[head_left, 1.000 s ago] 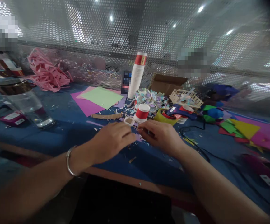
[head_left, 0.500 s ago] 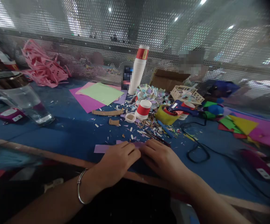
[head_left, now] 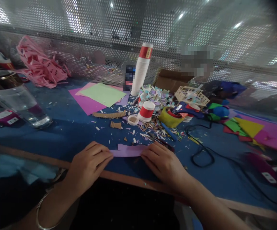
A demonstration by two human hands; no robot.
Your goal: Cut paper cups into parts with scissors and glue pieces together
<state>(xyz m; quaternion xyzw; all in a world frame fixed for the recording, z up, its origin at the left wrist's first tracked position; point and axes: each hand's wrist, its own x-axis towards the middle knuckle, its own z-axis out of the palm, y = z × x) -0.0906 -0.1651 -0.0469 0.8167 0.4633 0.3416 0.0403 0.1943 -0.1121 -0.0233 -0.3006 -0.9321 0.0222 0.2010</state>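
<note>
A strip of purple paper (head_left: 129,150) lies along the front of the blue table, with a stepped upper edge near its left part. My left hand (head_left: 90,163) is closed on the strip's left end, fingertips pressed together over it. At the other end, my right hand (head_left: 161,161) pinches the paper between thumb and fingers. Both ends of the strip are hidden under my fingers. Just beyond it are paper scraps and a dark, slim tool (head_left: 161,140), partly covered by my right hand.
Behind the scraps stand an upturned red-and-white paper cup (head_left: 146,111) and a tall leaning cup stack (head_left: 142,70). A yellow tape roll (head_left: 169,118) is right of them. Coloured sheets (head_left: 102,94) and a glass jug (head_left: 33,108) are to the left; a black cable (head_left: 202,145) loops at right.
My left hand has slid left along the purple strip, away from my right hand, uncovering its middle. My right hand has stayed nearly in place. The view has shifted slightly.
</note>
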